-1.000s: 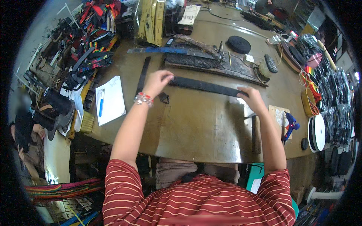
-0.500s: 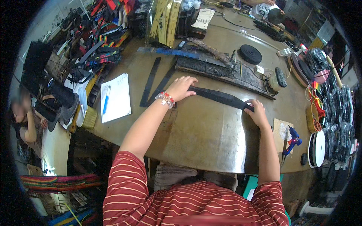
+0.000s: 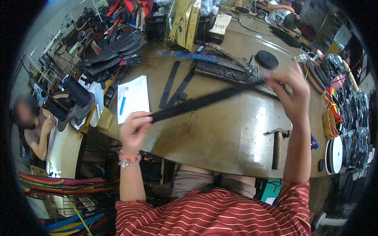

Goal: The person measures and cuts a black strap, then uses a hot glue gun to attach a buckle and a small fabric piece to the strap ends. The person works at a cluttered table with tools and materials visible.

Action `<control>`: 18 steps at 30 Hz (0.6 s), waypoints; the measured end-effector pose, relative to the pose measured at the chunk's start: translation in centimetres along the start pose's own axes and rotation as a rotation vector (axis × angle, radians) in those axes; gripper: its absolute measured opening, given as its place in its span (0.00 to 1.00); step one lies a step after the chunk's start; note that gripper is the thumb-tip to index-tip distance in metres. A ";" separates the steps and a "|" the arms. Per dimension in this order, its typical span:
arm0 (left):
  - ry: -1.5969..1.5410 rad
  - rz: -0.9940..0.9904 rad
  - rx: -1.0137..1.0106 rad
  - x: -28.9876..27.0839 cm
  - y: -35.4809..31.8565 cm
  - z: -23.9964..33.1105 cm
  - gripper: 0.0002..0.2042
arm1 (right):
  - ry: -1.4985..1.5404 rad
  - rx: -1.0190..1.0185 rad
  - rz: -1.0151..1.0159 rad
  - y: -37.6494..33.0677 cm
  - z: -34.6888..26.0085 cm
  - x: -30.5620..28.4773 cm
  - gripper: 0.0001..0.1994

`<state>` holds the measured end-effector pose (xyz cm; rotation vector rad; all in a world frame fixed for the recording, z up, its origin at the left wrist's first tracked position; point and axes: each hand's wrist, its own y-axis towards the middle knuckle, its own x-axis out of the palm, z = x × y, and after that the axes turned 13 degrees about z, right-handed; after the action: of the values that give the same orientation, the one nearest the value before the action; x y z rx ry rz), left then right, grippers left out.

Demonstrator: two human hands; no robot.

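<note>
A black webbing strap (image 3: 204, 99) is held taut on a slant above the table, its near-left end lower than its far-right end. My left hand (image 3: 134, 129), with a beaded bracelet at the wrist, pinches the near-left end by the table's front edge. Blurred by motion, my right hand (image 3: 292, 89) grips the other end, raised near the dark bristly board (image 3: 226, 74). Two more black straps (image 3: 170, 84) lie on the table beyond the held one. Left of them is a white notepad (image 3: 134, 96) with a blue pen (image 3: 123, 100) on it.
A hammer (image 3: 277, 151) lies beside my right forearm. Behind the board sits a coiled black webbing roll (image 3: 267, 59). White spools (image 3: 334, 154) and plastic-wrapped black bundles (image 3: 352, 122) stand at right. A person (image 3: 35, 124) sits at left; another (image 3: 281, 11) works at the far end.
The strap has been lifted off the table and swung to a slant. My left hand moved left and nearer; my right rose away to the right. The hammer now shows; my forearm mostly covers the glue gun.
</note>
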<state>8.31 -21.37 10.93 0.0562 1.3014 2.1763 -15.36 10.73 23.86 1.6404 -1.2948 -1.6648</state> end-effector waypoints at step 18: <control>1.225 -0.092 -0.385 -1.6 -0.9 -12.0 0.10 | 0.706 -0.049 -0.044 -6.6 -13.4 -8.1 0.07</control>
<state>6.16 -31.35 4.44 -1.6534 1.3087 2.3357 0.58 16.53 24.46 1.9744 -0.8520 -0.9647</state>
